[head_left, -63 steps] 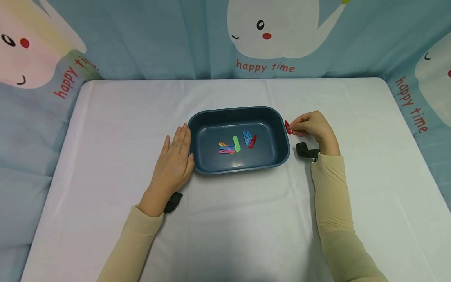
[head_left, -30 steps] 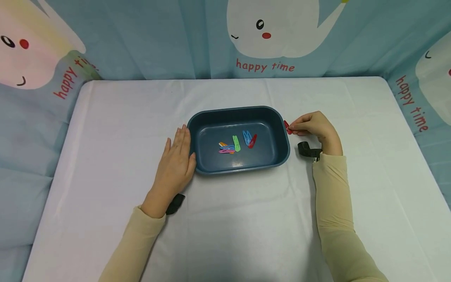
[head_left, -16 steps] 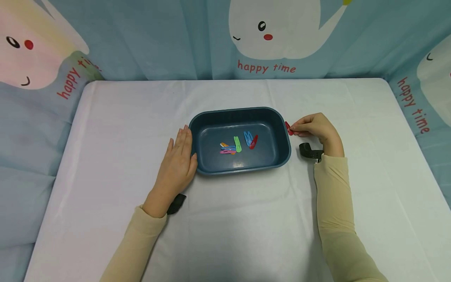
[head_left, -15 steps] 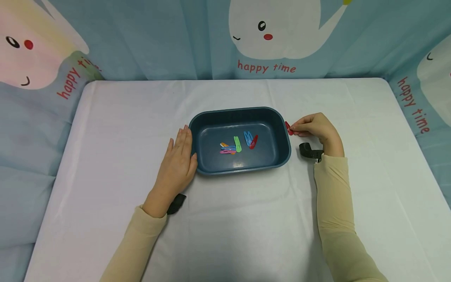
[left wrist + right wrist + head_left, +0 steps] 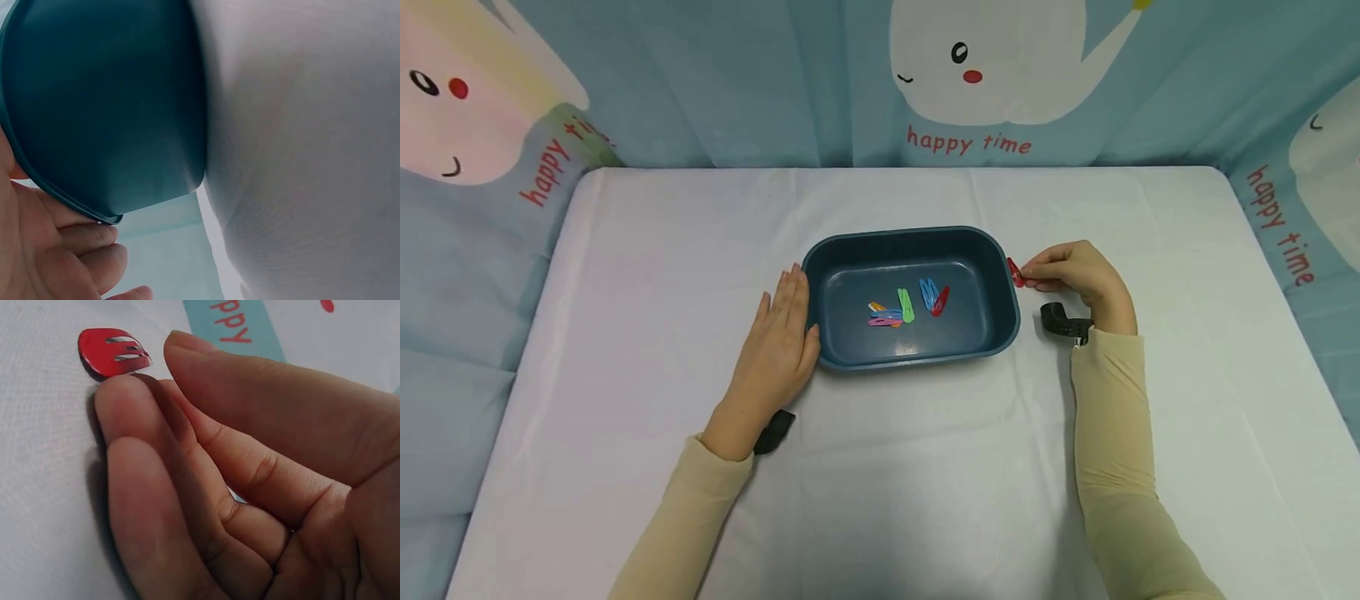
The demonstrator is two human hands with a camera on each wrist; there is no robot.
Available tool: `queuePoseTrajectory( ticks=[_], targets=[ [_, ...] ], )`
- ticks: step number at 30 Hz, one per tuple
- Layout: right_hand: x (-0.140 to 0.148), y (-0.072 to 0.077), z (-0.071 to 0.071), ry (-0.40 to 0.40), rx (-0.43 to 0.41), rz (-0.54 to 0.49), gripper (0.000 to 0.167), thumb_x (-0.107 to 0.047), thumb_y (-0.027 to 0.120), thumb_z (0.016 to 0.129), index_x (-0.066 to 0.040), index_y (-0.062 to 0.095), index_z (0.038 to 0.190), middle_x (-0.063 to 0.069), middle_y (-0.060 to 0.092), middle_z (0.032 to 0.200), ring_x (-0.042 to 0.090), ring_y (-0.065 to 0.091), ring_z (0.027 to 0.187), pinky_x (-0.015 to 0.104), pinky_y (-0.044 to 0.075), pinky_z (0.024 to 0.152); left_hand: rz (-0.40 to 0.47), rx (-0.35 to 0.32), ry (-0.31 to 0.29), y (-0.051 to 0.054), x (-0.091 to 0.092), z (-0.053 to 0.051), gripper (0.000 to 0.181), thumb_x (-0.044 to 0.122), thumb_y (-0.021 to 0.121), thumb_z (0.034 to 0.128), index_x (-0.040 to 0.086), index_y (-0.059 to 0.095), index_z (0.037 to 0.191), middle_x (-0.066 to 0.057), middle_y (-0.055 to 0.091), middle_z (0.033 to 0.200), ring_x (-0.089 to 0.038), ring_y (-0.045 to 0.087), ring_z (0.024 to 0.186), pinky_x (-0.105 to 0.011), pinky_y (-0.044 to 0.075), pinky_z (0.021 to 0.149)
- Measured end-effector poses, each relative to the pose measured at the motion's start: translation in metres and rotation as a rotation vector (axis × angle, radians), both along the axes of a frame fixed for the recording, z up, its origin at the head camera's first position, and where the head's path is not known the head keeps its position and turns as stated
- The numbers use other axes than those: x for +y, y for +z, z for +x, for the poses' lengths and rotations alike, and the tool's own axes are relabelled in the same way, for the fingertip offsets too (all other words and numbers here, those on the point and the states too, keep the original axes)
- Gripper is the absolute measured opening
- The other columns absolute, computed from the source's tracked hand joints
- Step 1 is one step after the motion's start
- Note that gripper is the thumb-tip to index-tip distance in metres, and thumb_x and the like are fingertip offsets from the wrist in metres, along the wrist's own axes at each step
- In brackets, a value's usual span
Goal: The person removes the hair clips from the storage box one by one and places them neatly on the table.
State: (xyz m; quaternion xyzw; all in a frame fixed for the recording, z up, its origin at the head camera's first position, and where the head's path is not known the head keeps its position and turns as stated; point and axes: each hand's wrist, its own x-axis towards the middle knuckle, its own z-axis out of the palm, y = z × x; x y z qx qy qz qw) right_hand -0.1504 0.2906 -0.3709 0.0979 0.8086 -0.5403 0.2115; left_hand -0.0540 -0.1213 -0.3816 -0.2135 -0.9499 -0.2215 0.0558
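My left hand (image 5: 767, 358) lies with straight fingers along the left end of a dark blue plastic tray (image 5: 887, 362). In the left wrist view, its fingers meet the rim of the tray (image 5: 100, 112). Just outside the tray's right end, a red snap hair clip (image 5: 1015, 272) lies on the white cloth. My right hand (image 5: 1078, 271) is at that clip, fingertips beside it. Seen from the right wrist, the red clip (image 5: 112, 353) sits by the bent fingers (image 5: 128, 403), while the thumb stands apart from it. Whether a fingertip touches the clip, I cannot tell.
Inside the tray lie several more hair clips: blue ones (image 5: 928, 294), a red one (image 5: 940, 301), a green one (image 5: 906, 305) and a small overlapping group with pink (image 5: 885, 322) and orange. White cloth (image 5: 910, 483) covers the table. A blue printed curtain (image 5: 737, 92) hangs behind.
My right fingertips have shifted slightly to the right, off the red clip, which stays by the tray's end. The left hand and the tray have hardly moved.
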Motion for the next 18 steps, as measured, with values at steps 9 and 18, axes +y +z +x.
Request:
queuePoseTrajectory(
  ticks=[9,18],
  targets=[
    [0.0060,-0.0023,0.0028,-0.012,-0.017,-0.061,0.011,-0.005,0.062,0.090,0.000,0.071,0.086,0.001,0.069,0.074,0.008,0.066,0.065,0.021,0.053,0.065,0.016,-0.012,-0.004,-0.0015,0.0021,0.0009,0.061,0.017,0.042,0.0968,-0.009,0.017,0.146,-0.020,0.013,0.154,-0.028,0.011,0.143,-0.052,0.015,0.110],
    [0.0069,0.0039,0.0032,-0.058,-0.019,-0.154,0.013,-0.002,0.064,0.088,-0.006,0.073,0.079,0.003,0.070,0.074,0.011,0.067,0.067,0.022,0.053,0.065,0.015,0.002,-0.003,-0.0005,0.0003,0.0011,0.061,0.016,0.042,0.0966,-0.010,0.016,0.146,-0.021,0.013,0.154,-0.031,0.013,0.142,-0.053,0.015,0.110]
  ],
)
